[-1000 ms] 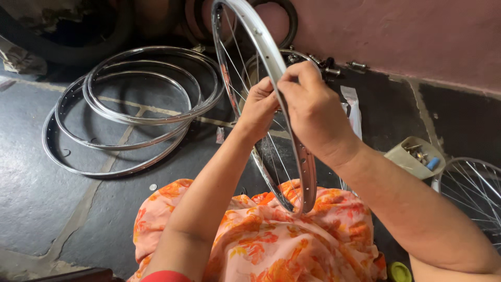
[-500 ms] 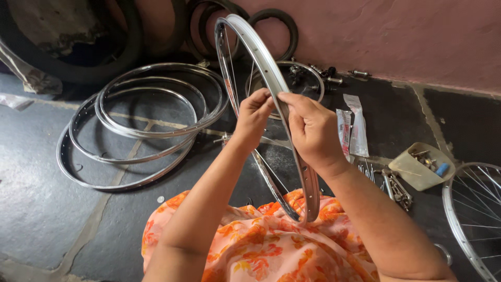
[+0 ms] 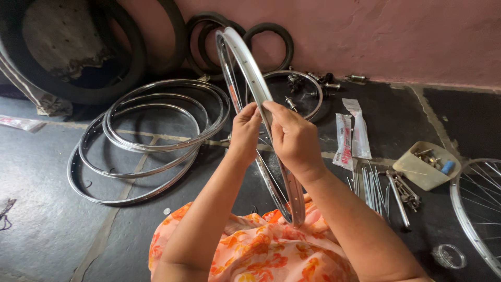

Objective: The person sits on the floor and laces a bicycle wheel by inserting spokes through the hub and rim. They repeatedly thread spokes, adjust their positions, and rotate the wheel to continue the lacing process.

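Leaning against the pink wall (image 3: 396,31) at the back, large black tyres (image 3: 78,47) stand on the dark stone floor (image 3: 42,209), with smaller tyres (image 3: 269,31) beside them. Nearer, a loose stack of bare chrome rims (image 3: 151,141) lies flat on the floor to the left, and part of a spoked wheel (image 3: 477,209) shows at the right edge. Standing on edge in the middle is a single chrome wheel rim (image 3: 245,57), its lower end resting on the orange flowered cloth (image 3: 250,250) over the person's lap and its top tilted away toward the wall. Both hands meet at the rim's middle: the left hand (image 3: 245,130) pinches something at the inner side, too small to make out, and the right hand (image 3: 295,138) is curled with its grip clenched around the rim's band. To the right lie two clear plastic packets (image 3: 352,136), a bundle of loose spokes (image 3: 373,185), a beige tray (image 3: 425,167) of small parts, and hub axles (image 3: 313,83) near the wall.
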